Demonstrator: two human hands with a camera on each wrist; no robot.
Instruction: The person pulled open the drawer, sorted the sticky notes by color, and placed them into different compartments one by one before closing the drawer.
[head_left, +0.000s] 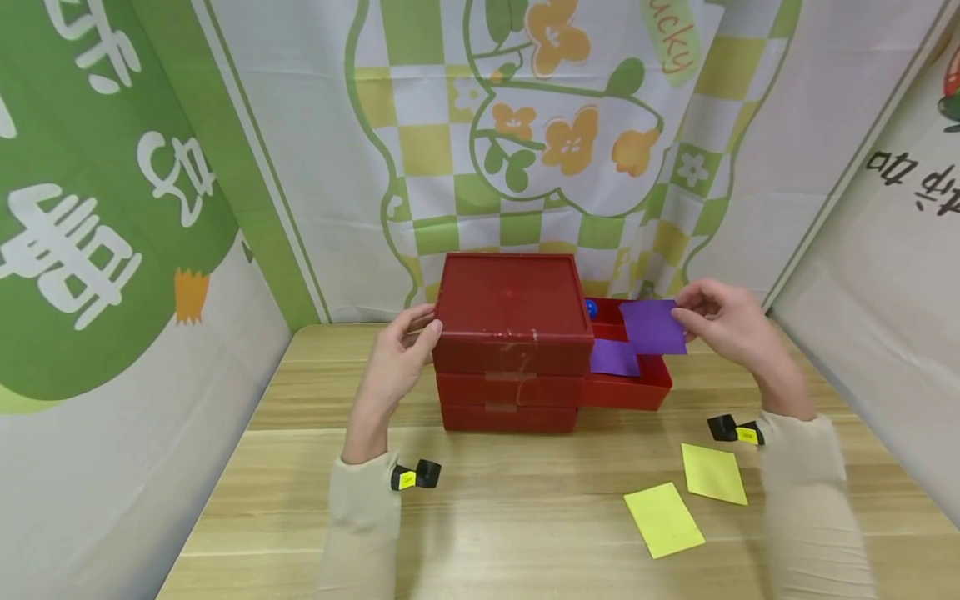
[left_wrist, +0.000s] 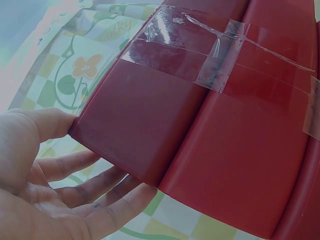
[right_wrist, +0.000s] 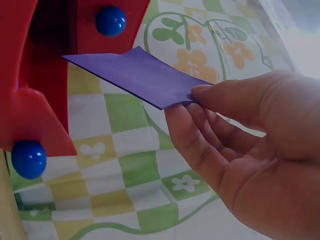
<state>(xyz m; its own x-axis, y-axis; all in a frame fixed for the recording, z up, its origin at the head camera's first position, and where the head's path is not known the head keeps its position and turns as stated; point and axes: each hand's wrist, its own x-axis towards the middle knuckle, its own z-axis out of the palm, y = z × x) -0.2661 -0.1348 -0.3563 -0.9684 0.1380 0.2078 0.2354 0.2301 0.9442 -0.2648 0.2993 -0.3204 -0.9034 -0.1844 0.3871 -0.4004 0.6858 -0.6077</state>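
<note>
A red drawer box [head_left: 510, 292] with taped tiers stands on the table. My left hand [head_left: 401, 354] touches its upper left corner; in the left wrist view the thumb meets the edge and the loosely bent fingers lie along the side. A red drawer [head_left: 630, 394] is pulled out at the box's right, with a purple square sheet [head_left: 615, 358] in it. Above that drawer, my right hand [head_left: 723, 321] pinches another purple square sheet [head_left: 654, 327] by its right edge, between thumb and fingers. This sheet is slightly bent in the right wrist view [right_wrist: 135, 75].
Two yellow square sheets [head_left: 664, 520] [head_left: 715, 473] lie on the wooden table [head_left: 517, 517] at the front right. Blue knobs [right_wrist: 111, 21] [right_wrist: 29, 159] show on red drawer parts. A printed cloth [head_left: 420, 133] hangs close behind the box, with cloth walls on both sides.
</note>
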